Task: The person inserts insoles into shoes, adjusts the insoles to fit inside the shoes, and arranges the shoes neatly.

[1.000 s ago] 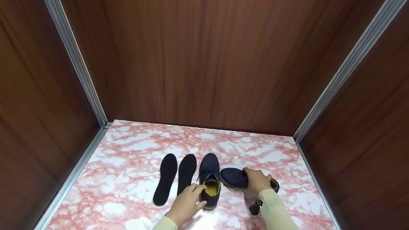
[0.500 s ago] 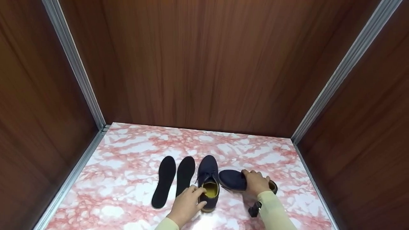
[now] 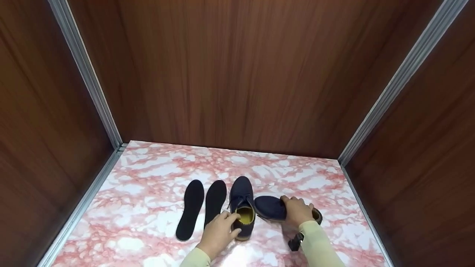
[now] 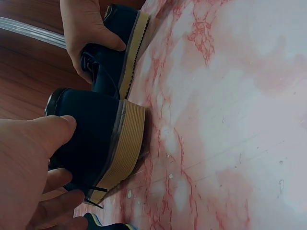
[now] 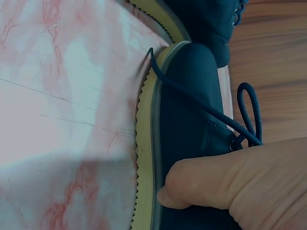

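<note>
A navy lace-up shoe (image 3: pixel 241 189) with a yellow lining stands upright, toe away from me. My left hand (image 3: pixel 219 231) holds it at the heel, the thumb on the back of the heel (image 4: pixel 86 139) and the fingers along the left side. To its right, a matching navy shoe (image 3: pixel 269 207) lies crosswise, its toe close to the first shoe's side. Across its laced middle, my right hand (image 3: pixel 298 212) grips it from above. The right wrist view shows the right thumb against the shoe's side, just above the ridged tan sole (image 5: pixel 146 139); a loose lace (image 5: pixel 201 103) trails over the upper.
Two black insoles (image 3: pixel 191 209) lie side by side left of the shoes, the nearer one partly hidden by the left hand. Brown wood-grain panels (image 3: pixel 230 74) and metal rails (image 3: pixel 91 74) enclose the red-and-white marbled surface (image 3: pixel 148 207). A small black device (image 3: pixel 295 243) sits at the right wrist.
My left hand and the upright shoe have shifted slightly away from me. The right hand and the crosswise shoe stay where they were. The head view has tilted a little.
</note>
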Demonstrator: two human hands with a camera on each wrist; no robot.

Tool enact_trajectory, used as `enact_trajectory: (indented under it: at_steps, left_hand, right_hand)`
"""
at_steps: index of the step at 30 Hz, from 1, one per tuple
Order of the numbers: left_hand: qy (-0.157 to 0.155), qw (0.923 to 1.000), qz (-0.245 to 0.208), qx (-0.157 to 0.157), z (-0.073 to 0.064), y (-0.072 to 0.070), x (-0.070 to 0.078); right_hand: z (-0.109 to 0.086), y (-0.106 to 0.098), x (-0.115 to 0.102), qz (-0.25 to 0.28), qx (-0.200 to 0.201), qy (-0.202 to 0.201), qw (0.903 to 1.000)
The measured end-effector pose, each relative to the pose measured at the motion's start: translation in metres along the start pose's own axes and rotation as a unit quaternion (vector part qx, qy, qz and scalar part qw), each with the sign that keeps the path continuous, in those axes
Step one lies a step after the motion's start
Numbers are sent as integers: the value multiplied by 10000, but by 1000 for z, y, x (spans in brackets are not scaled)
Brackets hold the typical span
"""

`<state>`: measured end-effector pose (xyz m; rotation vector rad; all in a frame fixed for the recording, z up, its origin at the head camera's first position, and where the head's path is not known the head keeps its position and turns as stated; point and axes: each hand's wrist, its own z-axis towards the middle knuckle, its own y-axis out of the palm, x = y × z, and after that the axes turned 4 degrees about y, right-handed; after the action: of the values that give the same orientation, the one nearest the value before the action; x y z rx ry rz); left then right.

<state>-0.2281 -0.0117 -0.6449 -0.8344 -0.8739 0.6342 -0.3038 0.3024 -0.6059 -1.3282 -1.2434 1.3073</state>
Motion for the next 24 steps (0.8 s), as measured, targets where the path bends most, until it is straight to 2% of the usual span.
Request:
enact_trajectory:
  at_steps: [5,11,18,24]
  left_hand:
    - [89,9996,-178,-198,-6,-5,-5]
    - [129,9995,-219,-203,-22,-18,-18]
    - [-157,9996,-119,-202,-42,-30,-33]
    - [-311,9988,-232,-302,-57,-30,-43]
  right_hand:
    - [0,0,-1,-3,-33,32,10000]
    - [-1,-3,-1,-32,-92,15,10000]
    - [-3,-8,-3,147,-109,42,9998]
    - [-2,-12,1,61,-257,172,9995]
